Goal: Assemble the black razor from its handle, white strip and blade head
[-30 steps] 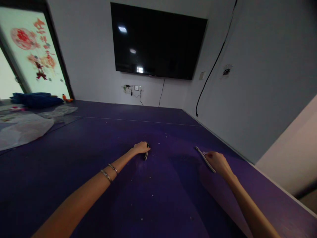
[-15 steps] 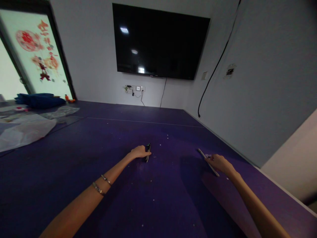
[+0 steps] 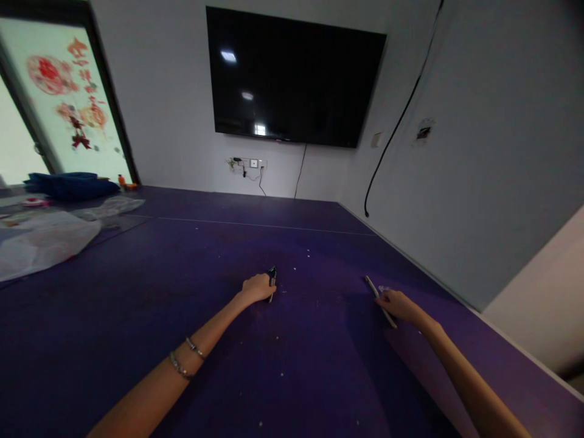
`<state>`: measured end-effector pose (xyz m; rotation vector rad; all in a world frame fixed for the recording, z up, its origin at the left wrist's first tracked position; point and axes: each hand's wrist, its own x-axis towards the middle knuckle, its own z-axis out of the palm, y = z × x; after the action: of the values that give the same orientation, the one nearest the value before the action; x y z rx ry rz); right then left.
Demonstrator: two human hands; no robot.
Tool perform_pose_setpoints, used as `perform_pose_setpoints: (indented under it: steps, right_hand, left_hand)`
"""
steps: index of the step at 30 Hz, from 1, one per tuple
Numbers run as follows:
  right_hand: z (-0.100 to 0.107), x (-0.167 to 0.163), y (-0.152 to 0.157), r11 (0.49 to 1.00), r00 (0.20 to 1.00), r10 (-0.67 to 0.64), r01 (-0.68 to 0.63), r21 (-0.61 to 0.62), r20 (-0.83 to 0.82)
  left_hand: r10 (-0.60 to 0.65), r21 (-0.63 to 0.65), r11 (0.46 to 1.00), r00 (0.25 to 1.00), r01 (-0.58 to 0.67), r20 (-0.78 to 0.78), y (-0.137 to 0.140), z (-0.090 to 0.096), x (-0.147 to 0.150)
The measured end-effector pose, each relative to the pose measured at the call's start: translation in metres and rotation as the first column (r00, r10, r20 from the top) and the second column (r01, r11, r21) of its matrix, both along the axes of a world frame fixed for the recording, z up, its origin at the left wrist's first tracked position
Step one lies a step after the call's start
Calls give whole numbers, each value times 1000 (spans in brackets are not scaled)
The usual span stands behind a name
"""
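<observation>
Well, left hand [image 3: 255,288]: out ahead, lower than the television [image 3: 296,79] and in line with its left half, my fingers closed around a small dark object [image 3: 272,275] with a pale edge; I could not tell what it was.
Bracelets [image 3: 180,366]: two metallic ones circled my left forearm.
Right hand [image 3: 398,303]: below the television, just past its right edge, my fingers pinched on a slim pale strip [image 3: 371,285].
Strip's lie: it slanted, one end pointing toward the television, the other back toward me.
Clear scrap [image 3: 384,288]: beside my right fingers on the television side, touching or not, I could not tell.
Purple surface [image 3: 205,261]: it stretched below the television and under both hands, dotted with white specks [image 3: 294,268].
White sheeting [image 3: 55,240]: crumpled, low and well left of the television.
Blue bundle [image 3: 70,186]: beyond the sheeting, also left of the television.
Black cable [image 3: 401,118]: it hung right of the television.
</observation>
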<state>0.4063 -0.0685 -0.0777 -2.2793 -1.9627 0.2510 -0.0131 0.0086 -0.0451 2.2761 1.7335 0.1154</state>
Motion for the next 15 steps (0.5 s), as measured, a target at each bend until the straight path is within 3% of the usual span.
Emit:
perform_pose_setpoints:
  steps: [6, 13, 15]
  right_hand:
    - [3, -26, -2, 998, 999, -38, 36, 49, 37]
    - [18, -130, -1, 995, 1000, -2, 1, 105, 14]
    - [21, -162, 2, 993, 997, 78, -79, 92, 11]
  left_hand:
    - [9, -14, 1000, 1000, -9, 2, -1, 1, 1]
    - [-1, -18, 1000, 1000, 1, 11, -2, 1, 3]
    - [-4, -17, 1000, 1000, 4, 13, -2, 1, 3]
